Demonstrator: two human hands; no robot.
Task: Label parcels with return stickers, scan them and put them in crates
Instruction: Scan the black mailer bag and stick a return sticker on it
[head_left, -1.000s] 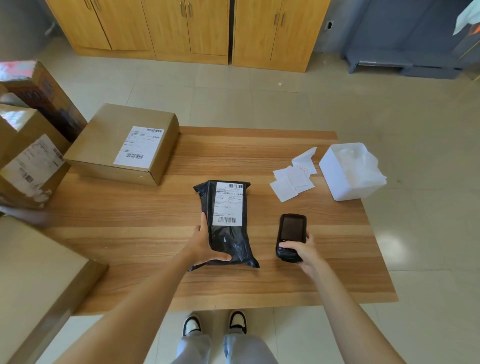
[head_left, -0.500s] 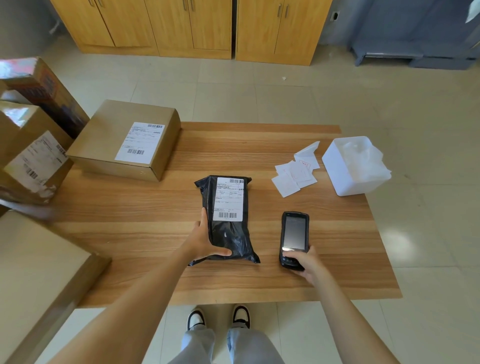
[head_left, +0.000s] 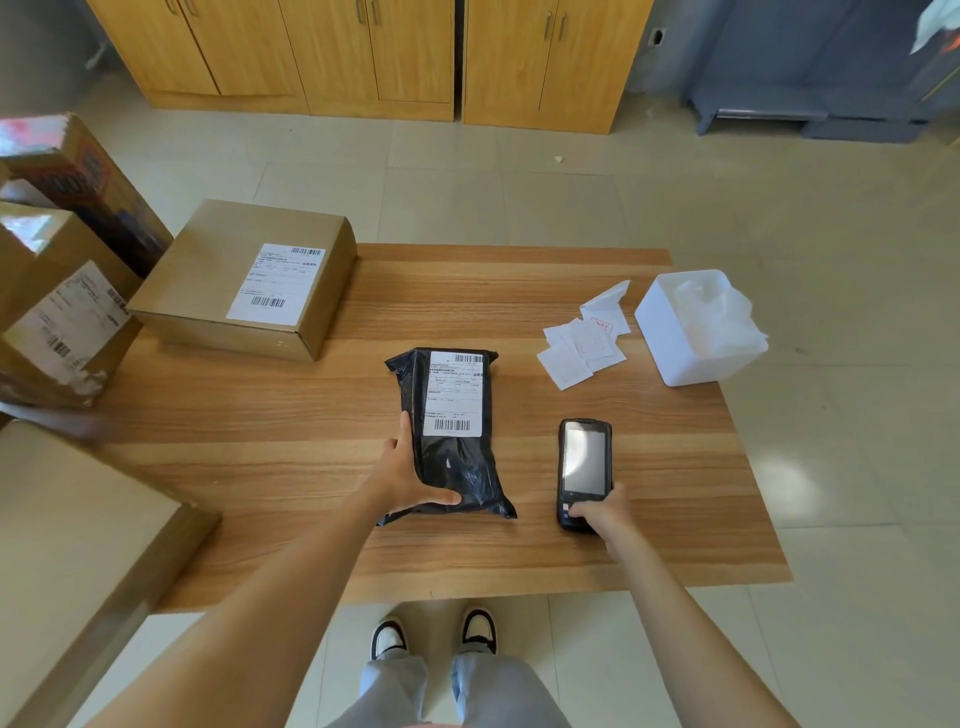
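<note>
One black parcel (head_left: 451, 434), one scanner (head_left: 583, 470), three cardboard boxes (head_left: 244, 280).

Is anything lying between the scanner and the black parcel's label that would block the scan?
Nothing visible does. The scanner, gripped by the right hand, lies beside the black parcel; only bare table separates them, and the label faces up, uncovered.

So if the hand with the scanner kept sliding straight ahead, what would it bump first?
Probably the loose return stickers. The right hand points the scanner up the table, with bare wood in between. The white box sits further right, likely missed.
</note>
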